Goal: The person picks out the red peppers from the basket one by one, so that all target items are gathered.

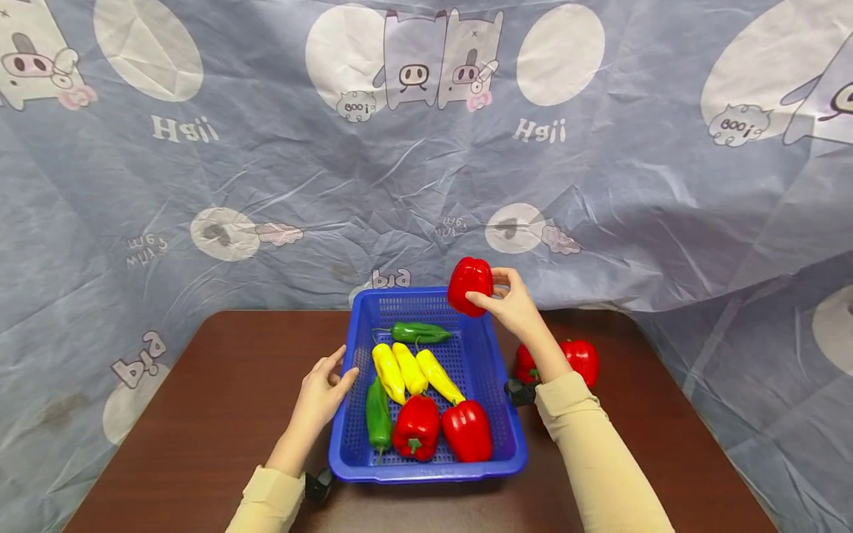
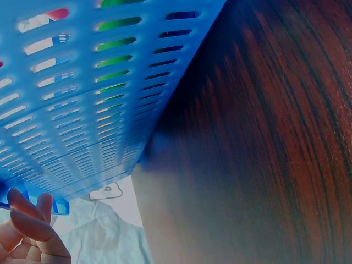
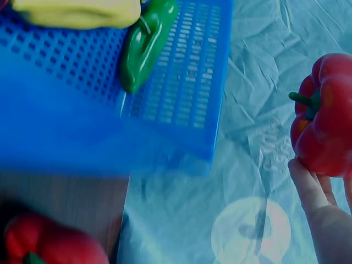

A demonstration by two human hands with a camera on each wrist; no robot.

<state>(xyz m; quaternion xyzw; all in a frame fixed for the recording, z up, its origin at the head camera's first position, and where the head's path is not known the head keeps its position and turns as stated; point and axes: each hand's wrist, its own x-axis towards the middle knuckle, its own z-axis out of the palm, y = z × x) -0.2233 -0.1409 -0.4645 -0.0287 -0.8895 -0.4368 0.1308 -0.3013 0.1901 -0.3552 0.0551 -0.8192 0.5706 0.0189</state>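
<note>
My right hand [image 1: 509, 300] holds a red bell pepper [image 1: 470, 286] above the far right corner of the blue basket [image 1: 426, 471]. The right wrist view shows this bell pepper's green stem [image 3: 306, 101]. At the basket's left rim, my left hand [image 1: 321, 389] has its thumb over the edge and its fingers against the outer side. Inside lie three yellow peppers [image 1: 409, 368], a green pepper [image 1: 421, 333] at the far end and another green pepper [image 1: 378, 418] at the near left. Two red bell peppers [image 1: 416, 428] sit at the near end.
Right of the basket, red bell peppers [image 1: 581, 361] rest on the brown table [image 1: 200, 422], partly behind my right forearm. A patterned grey-blue cloth [image 1: 373, 178] hangs behind the table's far edge.
</note>
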